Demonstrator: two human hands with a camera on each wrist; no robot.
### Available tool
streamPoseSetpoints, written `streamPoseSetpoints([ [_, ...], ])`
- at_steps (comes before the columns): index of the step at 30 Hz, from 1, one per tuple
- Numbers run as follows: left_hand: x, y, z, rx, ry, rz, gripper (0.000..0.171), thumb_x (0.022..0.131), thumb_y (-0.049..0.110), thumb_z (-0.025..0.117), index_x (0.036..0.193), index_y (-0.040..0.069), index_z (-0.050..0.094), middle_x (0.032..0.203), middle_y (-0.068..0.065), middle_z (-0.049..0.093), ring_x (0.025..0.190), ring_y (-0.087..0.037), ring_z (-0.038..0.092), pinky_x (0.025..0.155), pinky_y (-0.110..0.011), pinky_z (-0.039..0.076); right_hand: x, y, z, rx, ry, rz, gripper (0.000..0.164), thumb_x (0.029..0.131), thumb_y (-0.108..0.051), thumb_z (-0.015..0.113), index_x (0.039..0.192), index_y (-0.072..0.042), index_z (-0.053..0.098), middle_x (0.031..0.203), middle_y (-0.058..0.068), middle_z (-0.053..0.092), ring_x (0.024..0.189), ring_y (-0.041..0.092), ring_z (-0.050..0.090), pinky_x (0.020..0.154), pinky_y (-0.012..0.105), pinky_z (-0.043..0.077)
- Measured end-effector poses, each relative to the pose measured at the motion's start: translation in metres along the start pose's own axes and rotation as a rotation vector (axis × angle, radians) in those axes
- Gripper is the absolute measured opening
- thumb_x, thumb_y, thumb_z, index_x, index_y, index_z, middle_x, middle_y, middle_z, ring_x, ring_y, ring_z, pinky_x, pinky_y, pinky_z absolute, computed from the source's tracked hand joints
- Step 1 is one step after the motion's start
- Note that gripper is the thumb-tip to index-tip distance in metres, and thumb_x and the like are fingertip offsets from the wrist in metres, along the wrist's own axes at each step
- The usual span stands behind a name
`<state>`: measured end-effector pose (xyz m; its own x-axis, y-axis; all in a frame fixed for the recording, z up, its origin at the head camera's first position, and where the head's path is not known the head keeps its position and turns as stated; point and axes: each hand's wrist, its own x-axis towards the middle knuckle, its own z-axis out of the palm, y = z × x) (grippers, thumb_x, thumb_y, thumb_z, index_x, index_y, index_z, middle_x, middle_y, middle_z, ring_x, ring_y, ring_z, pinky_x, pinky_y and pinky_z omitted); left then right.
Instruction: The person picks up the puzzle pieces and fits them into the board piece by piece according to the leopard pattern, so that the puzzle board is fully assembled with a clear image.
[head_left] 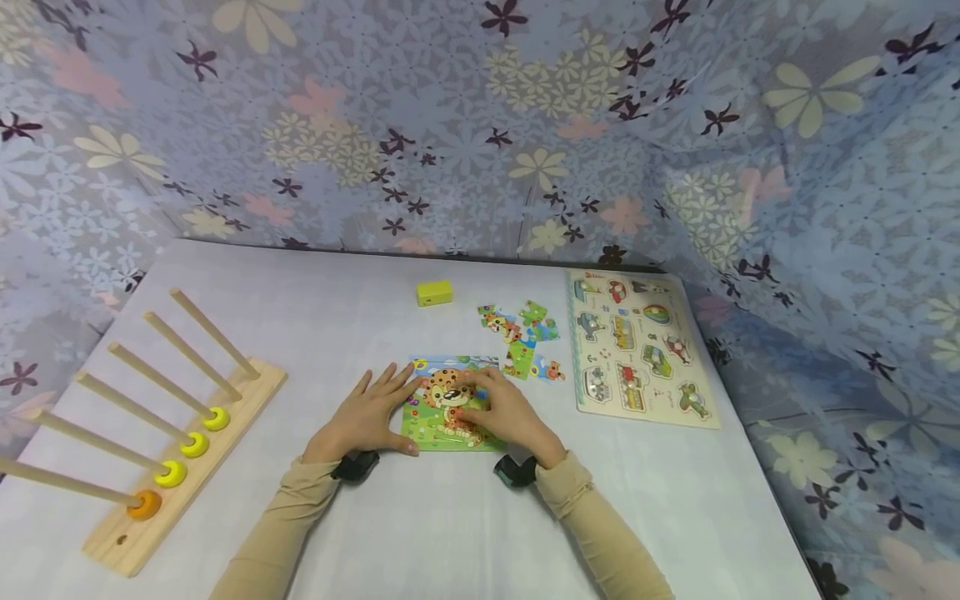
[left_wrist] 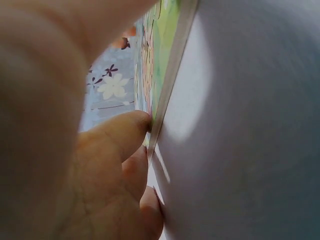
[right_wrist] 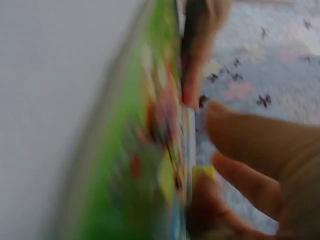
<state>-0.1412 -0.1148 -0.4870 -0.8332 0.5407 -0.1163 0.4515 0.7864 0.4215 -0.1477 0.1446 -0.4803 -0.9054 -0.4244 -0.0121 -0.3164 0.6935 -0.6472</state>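
Note:
A jigsaw puzzle board [head_left: 420, 425] with a cartoon spotted cub on green grass lies in front of me. My left hand [head_left: 371, 415] rests at its left side, fingers spread, with the index fingertip over the upper left corner. In the left wrist view, fingertips meet the edge of the puzzle board [left_wrist: 167, 60]. Over the right half of the picture is my right hand [head_left: 513, 408], bent at the fingers, thumb and index finger apart. The right wrist view is blurred; there the fingers of my right hand [right_wrist: 250, 165] touch the picture's surface, and nothing shows between them.
Several loose puzzle pieces [head_left: 520, 358] lie behind the board to the right. Farther right is a wooden peg puzzle [head_left: 648, 346] with vehicle pictures. A yellow block [head_left: 435, 292] sits at the back. On the left stands a wooden peg rack [head_left: 180, 492] with tall rods and coloured beads.

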Motion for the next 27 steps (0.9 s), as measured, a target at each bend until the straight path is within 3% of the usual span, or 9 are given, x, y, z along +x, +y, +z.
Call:
streamPoseSetpoints([
  [3, 0.000, 0.000, -0.001, -0.002, 0.005, 0.000, 0.111, 0.066, 0.060, 0.080, 0.153, 0.014, 0.030, 0.162, -0.010, 0.020, 0.150, -0.037, 0.015, 0.120, -0.061, 0.009, 0.003, 0.013, -0.015, 0.056, 0.105, 0.062, 0.042, 0.090, -0.022, 0.070, 0.130, -0.014, 0.061, 0.135, 0.011, 0.054, 0.071, 0.015, 0.057, 0.066, 0.030, 0.050],
  [6, 0.000, 0.000, -0.001, -0.002, 0.010, 0.006, 0.110, 0.066, 0.060, 0.079, 0.153, 0.014, 0.030, 0.162, -0.010, 0.021, 0.150, -0.038, 0.016, 0.120, -0.062, 0.009, 0.001, 0.030, -0.031, 0.035, 0.207, 0.158, 0.046, 0.089, -0.021, 0.070, 0.132, -0.011, 0.058, 0.136, 0.015, 0.053, 0.092, 0.031, 0.062, 0.079, 0.045, 0.053],
  [8, 0.000, 0.000, -0.001, -0.002, 0.007, 0.008, 0.110, 0.066, 0.060, 0.079, 0.153, 0.014, 0.030, 0.162, -0.010, 0.021, 0.150, -0.038, 0.015, 0.120, -0.062, 0.009, -0.001, 0.043, -0.038, -0.001, 0.228, 0.220, 0.051, 0.088, -0.022, 0.071, 0.135, -0.010, 0.055, 0.139, 0.017, 0.051, 0.112, 0.036, 0.059, 0.092, 0.051, 0.050],
  [11, 0.000, 0.000, -0.001, 0.001, -0.002, 0.002, 0.111, 0.066, 0.060, 0.078, 0.154, 0.014, 0.028, 0.162, -0.011, 0.019, 0.150, -0.038, 0.014, 0.120, -0.061, 0.008, 0.001, 0.057, -0.045, -0.033, 0.228, 0.263, 0.056, 0.087, -0.022, 0.072, 0.137, -0.006, 0.052, 0.142, 0.020, 0.048, 0.128, 0.039, 0.050, 0.104, 0.055, 0.044],
  [21, 0.000, 0.000, 0.002, -0.011, -0.001, -0.001, 0.110, 0.066, 0.060, 0.079, 0.153, 0.013, 0.029, 0.162, -0.011, 0.019, 0.150, -0.038, 0.014, 0.120, -0.061, 0.008, 0.027, 0.068, -0.053, -0.054, 0.226, 0.314, 0.056, 0.089, -0.021, 0.070, 0.139, -0.006, 0.049, 0.143, 0.017, 0.048, 0.135, 0.039, 0.043, 0.110, 0.054, 0.038],
  [27, -0.001, 0.000, 0.002, -0.003, 0.007, 0.003, 0.110, 0.066, 0.059, 0.080, 0.153, 0.013, 0.030, 0.162, -0.010, 0.021, 0.150, -0.038, 0.015, 0.121, -0.061, 0.009, 0.028, 0.068, -0.054, -0.068, 0.173, 0.365, 0.058, 0.088, -0.023, 0.070, 0.139, -0.007, 0.050, 0.142, 0.022, 0.045, 0.127, 0.042, 0.049, 0.104, 0.055, 0.043],
])
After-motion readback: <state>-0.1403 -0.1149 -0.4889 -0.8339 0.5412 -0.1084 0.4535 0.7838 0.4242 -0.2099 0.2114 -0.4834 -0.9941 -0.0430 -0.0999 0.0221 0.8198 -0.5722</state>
